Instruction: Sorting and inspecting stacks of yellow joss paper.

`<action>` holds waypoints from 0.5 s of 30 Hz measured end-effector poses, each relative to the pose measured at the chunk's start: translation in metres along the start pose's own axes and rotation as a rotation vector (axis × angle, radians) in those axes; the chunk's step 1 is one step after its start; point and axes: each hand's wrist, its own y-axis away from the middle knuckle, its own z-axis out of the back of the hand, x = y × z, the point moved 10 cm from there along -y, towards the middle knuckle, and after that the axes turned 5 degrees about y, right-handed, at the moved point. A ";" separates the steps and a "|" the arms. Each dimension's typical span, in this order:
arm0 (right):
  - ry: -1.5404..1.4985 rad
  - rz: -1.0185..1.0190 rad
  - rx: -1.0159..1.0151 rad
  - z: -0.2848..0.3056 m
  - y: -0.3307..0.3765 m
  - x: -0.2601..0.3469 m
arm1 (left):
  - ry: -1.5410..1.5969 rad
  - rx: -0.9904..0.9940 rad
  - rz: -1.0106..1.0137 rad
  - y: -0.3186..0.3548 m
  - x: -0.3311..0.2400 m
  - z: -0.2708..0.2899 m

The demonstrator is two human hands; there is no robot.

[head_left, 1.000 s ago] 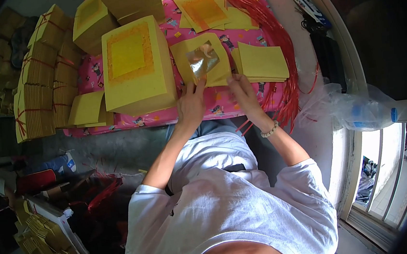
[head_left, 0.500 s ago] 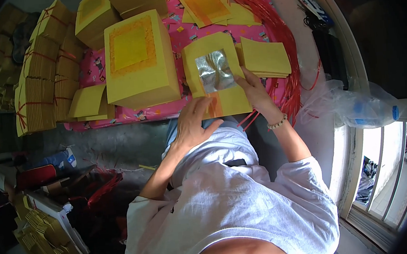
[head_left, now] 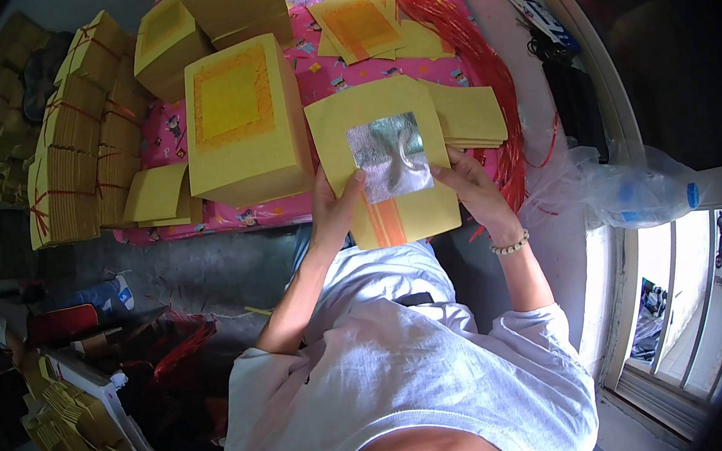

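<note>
Between my hands is a stack of yellow paper [head_left: 334, 112], with a silver foil square [head_left: 389, 150] on its face and an orange stripe below the foil. My left hand [head_left: 335, 204] grips its left edge, thumb on the front by the foil. On the opposite edge my right hand [head_left: 471, 186], below a beaded bracelet, holds the paper the same way. The fingers behind the paper are hidden. Just beyond, a smaller pile of yellow sheets [head_left: 472, 117] lies on the pink patterned table cover [head_left: 325, 61].
Left of my hands stands a tall yellow paper block [head_left: 244, 163] with an orange-bordered top. Tied paper bundles [head_left: 70, 191] line the far left. Loose orange-printed sheets [head_left: 356, 24] lie at the back. Red strings [head_left: 499, 84] hang along the right edge, near a clear plastic bag [head_left: 624, 185].
The paper has come up off the table toward me. My left hand has gone from lying over its lower part to gripping its left edge; my right hand still holds the right edge.
</note>
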 end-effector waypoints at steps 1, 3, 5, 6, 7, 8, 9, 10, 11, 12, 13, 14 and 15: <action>-0.011 0.009 0.006 -0.002 -0.002 0.007 | -0.001 0.003 -0.005 0.001 -0.002 0.000; -0.022 0.025 0.011 -0.002 -0.008 0.017 | -0.044 0.042 -0.008 0.004 -0.004 -0.001; -0.086 -0.016 -0.021 0.003 -0.014 0.018 | -0.080 0.065 -0.041 0.009 -0.011 -0.005; -0.086 -0.011 -0.025 0.003 -0.017 0.019 | -0.115 0.084 -0.069 0.011 -0.015 -0.008; -0.049 0.065 -0.053 0.003 -0.021 0.026 | -0.116 0.090 -0.071 0.011 -0.014 -0.006; -0.012 0.141 -0.078 0.003 -0.024 0.033 | -0.103 0.090 -0.063 0.010 -0.012 -0.001; -0.013 0.145 -0.080 -0.001 -0.026 0.036 | -0.090 0.089 -0.054 0.009 -0.011 0.002; -0.040 0.177 -0.108 -0.001 -0.028 0.043 | -0.092 0.092 -0.055 0.009 -0.010 0.004; -0.066 0.208 -0.132 -0.001 -0.029 0.048 | -0.073 0.063 -0.041 0.009 -0.009 0.007; -0.067 0.210 -0.131 0.000 -0.031 0.049 | -0.054 0.032 -0.026 0.009 -0.008 0.011; -0.103 0.184 -0.142 0.003 -0.033 0.047 | -0.054 0.032 -0.027 0.009 -0.010 0.013; -0.140 0.158 -0.154 0.005 -0.036 0.045 | -0.056 0.045 -0.017 0.009 -0.010 0.012; -0.141 0.158 -0.154 0.004 -0.039 0.044 | -0.057 0.059 -0.007 0.009 -0.011 0.011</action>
